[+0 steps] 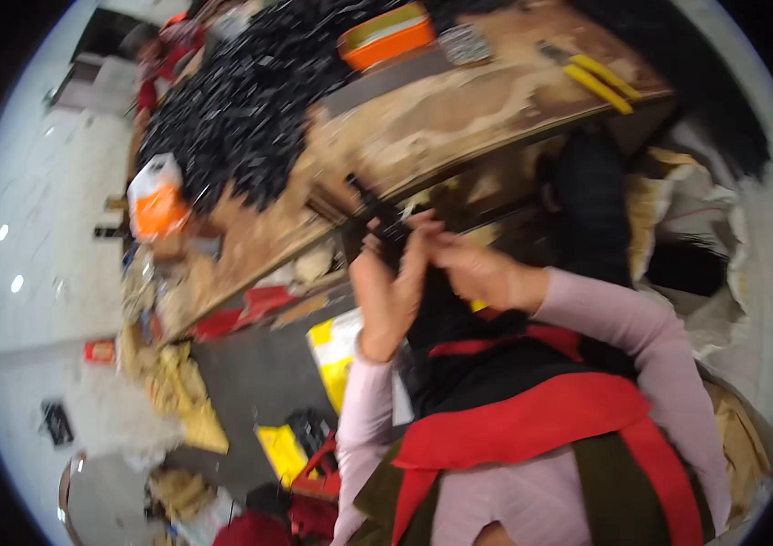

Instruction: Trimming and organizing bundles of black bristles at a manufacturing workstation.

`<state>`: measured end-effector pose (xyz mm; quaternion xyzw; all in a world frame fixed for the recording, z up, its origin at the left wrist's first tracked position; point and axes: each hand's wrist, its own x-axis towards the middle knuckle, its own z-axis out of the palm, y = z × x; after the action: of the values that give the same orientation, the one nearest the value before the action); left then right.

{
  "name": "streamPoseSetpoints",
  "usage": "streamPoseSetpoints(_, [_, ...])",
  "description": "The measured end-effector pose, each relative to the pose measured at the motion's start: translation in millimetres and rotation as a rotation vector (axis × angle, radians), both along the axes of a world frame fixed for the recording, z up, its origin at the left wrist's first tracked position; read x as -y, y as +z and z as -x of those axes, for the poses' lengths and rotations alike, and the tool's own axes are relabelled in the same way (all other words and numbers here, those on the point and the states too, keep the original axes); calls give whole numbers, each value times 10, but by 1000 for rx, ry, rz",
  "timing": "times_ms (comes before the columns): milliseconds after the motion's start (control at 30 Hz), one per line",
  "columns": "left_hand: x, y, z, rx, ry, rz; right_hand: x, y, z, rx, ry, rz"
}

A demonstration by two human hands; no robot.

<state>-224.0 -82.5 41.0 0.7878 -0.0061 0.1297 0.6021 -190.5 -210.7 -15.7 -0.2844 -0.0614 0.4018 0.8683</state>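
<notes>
In front of my body, at the table's near edge, my two hands meet. My left hand [386, 296] is closed around a few slim black pieces [390, 226], whose ends stick out past the fingers toward the table. My right hand [487, 273] comes in from the right, its fingers bent against the same pieces and the left fingertips. Motion blur hides the exact kind of the pieces and how the right fingertips grip. Beyond my hands, a large heap of similar black pieces [250, 109] covers the far left of the wooden table [459, 114].
An orange open box [388, 38] and a small greyish container [465, 44] stand at the table's back. Yellow-handled pliers [603, 80] lie at the right. A white-and-orange plastic bag [159, 202] sits at the left edge. An open sack [696, 246] stands right. Another person [161, 68] is far left.
</notes>
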Motion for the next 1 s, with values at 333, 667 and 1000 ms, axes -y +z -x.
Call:
streamPoseSetpoints(333, [172,-321,-123,-157,-162,778,1696,328,-1726,1705,-861,1728])
streamPoseSetpoints(667, [250,-245,-306,-374,4,697,1746,526,-1448,672,-127,718])
streamPoseSetpoints(1000, [245,-199,-27,-152,-204,669,1054,644,-388,1635,32,1177])
